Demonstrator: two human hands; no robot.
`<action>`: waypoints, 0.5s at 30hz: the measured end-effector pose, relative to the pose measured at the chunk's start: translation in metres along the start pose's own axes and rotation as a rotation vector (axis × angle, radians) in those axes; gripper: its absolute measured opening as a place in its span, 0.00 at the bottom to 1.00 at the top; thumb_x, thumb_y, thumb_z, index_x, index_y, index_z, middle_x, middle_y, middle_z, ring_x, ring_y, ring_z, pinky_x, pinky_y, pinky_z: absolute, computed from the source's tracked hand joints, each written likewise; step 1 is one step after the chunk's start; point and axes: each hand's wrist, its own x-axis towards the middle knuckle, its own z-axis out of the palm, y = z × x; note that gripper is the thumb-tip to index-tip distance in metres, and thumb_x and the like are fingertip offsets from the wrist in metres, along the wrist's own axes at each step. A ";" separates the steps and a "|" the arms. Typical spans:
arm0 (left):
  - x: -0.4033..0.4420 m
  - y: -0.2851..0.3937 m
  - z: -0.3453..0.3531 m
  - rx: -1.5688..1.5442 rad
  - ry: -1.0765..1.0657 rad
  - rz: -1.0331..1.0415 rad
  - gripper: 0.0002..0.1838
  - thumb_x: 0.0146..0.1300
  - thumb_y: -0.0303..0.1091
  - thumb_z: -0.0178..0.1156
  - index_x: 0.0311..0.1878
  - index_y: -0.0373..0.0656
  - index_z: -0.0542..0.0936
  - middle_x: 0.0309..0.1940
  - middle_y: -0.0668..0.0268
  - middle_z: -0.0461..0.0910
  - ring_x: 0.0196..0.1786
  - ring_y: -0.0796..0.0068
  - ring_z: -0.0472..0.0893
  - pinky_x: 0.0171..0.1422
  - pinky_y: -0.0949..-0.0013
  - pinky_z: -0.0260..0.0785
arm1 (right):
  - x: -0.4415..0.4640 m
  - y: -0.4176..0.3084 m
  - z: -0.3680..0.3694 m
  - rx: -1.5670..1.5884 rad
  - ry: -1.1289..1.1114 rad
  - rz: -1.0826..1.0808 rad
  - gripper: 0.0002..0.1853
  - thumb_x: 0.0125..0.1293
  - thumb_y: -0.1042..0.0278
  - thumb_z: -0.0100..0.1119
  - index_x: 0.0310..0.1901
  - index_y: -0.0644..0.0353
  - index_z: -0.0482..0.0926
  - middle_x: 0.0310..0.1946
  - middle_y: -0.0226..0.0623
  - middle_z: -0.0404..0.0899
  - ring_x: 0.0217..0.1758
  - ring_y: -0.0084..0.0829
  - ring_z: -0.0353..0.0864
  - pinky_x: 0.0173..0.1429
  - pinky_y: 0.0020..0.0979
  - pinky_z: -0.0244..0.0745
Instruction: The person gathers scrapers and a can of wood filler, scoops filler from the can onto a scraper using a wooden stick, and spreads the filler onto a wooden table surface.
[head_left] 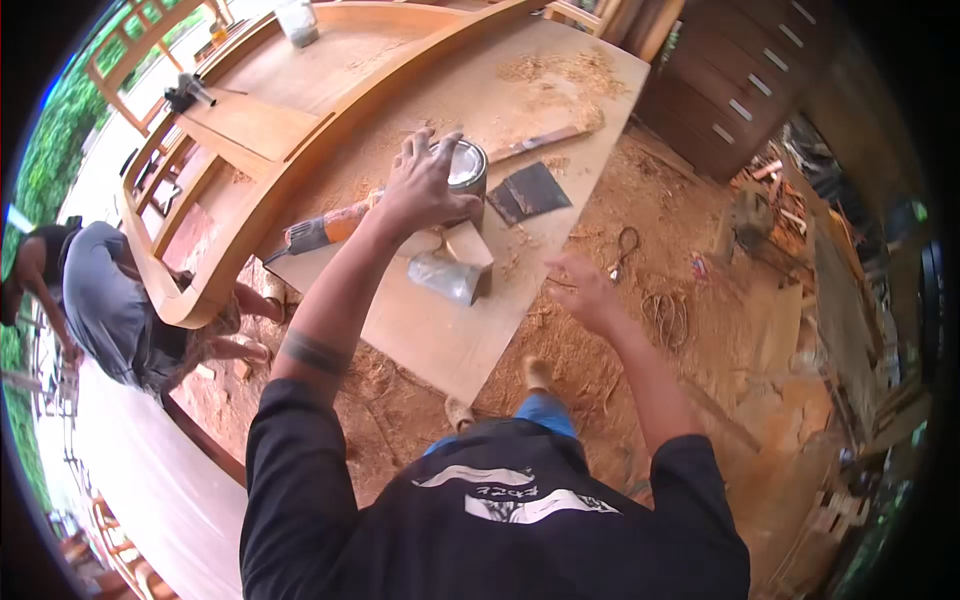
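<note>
My left hand [425, 188] is around the near left side of a metal can [468, 165], thumb at its front and fingers by its rim. Below that hand are a small wooden block [468, 243] and a clear plastic container [444, 277]. An orange power tool [325, 230] lies left of my forearm. Right of the can, a dark sheet like sandpaper [530, 192] rests on the board [440, 345]. My right hand [583, 292] hovers beyond the board's right edge, fingers apart, holding nothing I can see.
A curved wooden frame [400, 55] lies across the board's far side. Wood shavings [565, 78] and a long thin tool [540, 140] lie on the board. Another person [120, 300] bends at the left. A brown drawer cabinet [735, 80] stands at the back right; a cord [665, 318] lies on the ground.
</note>
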 end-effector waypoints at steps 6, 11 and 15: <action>0.039 0.001 0.032 0.082 -0.107 -0.248 0.60 0.36 0.53 0.73 0.73 0.43 0.55 0.66 0.34 0.56 0.69 0.36 0.58 0.70 0.46 0.57 | 0.188 0.057 -0.025 -0.247 -0.149 -0.429 0.35 0.53 0.73 0.68 0.64 0.56 0.65 0.64 0.43 0.67 0.67 0.44 0.65 0.70 0.40 0.63; 0.060 0.026 0.023 0.003 -0.125 -0.407 0.55 0.37 0.51 0.73 0.70 0.42 0.61 0.62 0.35 0.61 0.65 0.36 0.63 0.67 0.47 0.61 | 0.233 0.081 -0.011 -0.287 -0.413 -0.520 0.42 0.47 0.69 0.74 0.65 0.56 0.65 0.59 0.40 0.69 0.67 0.41 0.64 0.71 0.39 0.60; 0.051 0.039 -0.013 0.082 0.152 -0.456 0.49 0.39 0.47 0.74 0.67 0.43 0.64 0.58 0.43 0.66 0.63 0.45 0.66 0.66 0.50 0.63 | 0.251 0.085 -0.014 -0.315 -0.528 -0.539 0.43 0.46 0.59 0.76 0.65 0.55 0.65 0.58 0.39 0.68 0.66 0.39 0.65 0.69 0.40 0.60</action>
